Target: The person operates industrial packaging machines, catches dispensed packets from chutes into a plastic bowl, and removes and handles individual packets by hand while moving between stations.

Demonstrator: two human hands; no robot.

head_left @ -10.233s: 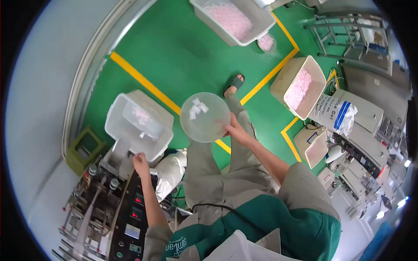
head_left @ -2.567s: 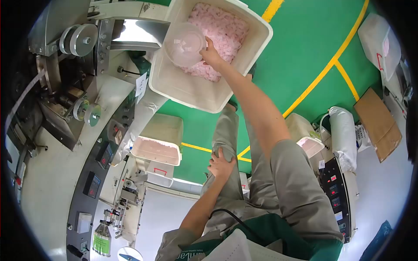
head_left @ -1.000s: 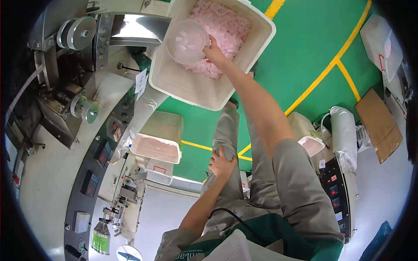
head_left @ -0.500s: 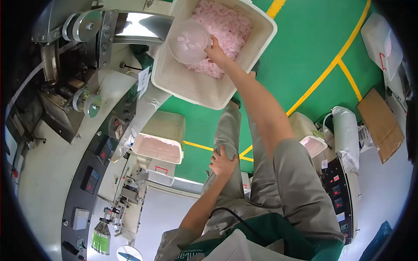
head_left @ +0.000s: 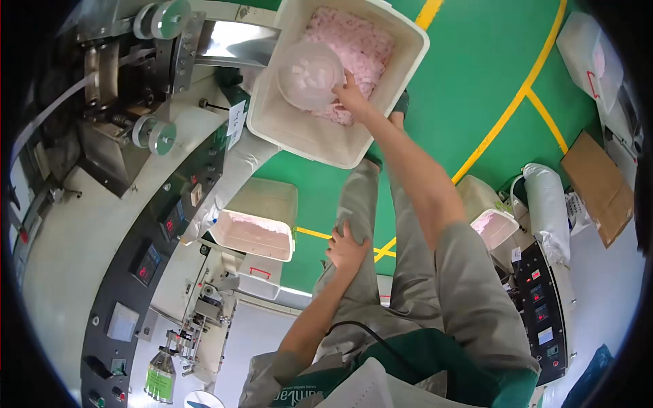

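Over the large cream bin (head_left: pixel 309 139), my right hand (head_left: pixel 350 96) grips the rim of a round translucent plastic bowl (head_left: pixel 311 76). Pale pieces show in or through the bowl; I cannot tell which. Many small pink pieces (head_left: pixel 360 41), apparently wrapped, fill the bottom of the bin. My left hand (head_left: pixel 348 249) rests on my left knee with its fingers spread, holding nothing.
A metal chute (head_left: pixel 238 42) runs from the machine at left to the bin's edge. Below it is a curved control panel (head_left: pixel 146 262). Another bin (head_left: pixel 255 238) with pink pieces stands on the green floor (head_left: pixel 469 88). At right are a cardboard sheet (head_left: pixel 598 187) and a second panel (head_left: pixel 539 306).
The bowl in my right hand has moved slightly right and toward me, further inside the bin. My left hand stays on the knee. The whole view has shifted a little.
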